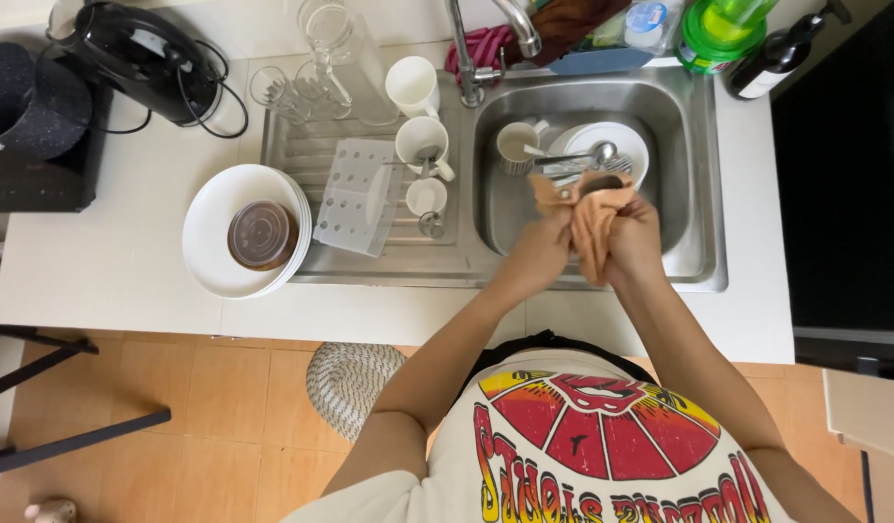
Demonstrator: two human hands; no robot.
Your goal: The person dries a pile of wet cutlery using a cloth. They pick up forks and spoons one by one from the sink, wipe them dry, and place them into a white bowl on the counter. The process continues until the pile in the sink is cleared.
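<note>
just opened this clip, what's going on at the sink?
A person stands at a steel sink, both hands over the basin. The left hand and right hand grip an orange cloth wrapped around a small dark utensil, apparently a spoon. A cup, a white plate and cutlery lie in the basin. White mugs stand on the drainboard, stacked plates beside it.

Cream T-shirt (602,455), red-yellow sunburst print, bare forearms.

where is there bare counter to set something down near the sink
Bare white counter lies left of the stacked plates, and a front strip runs below the drainboard. Crowded: the drainboard with mugs and glasses, and the sink basin.
</note>
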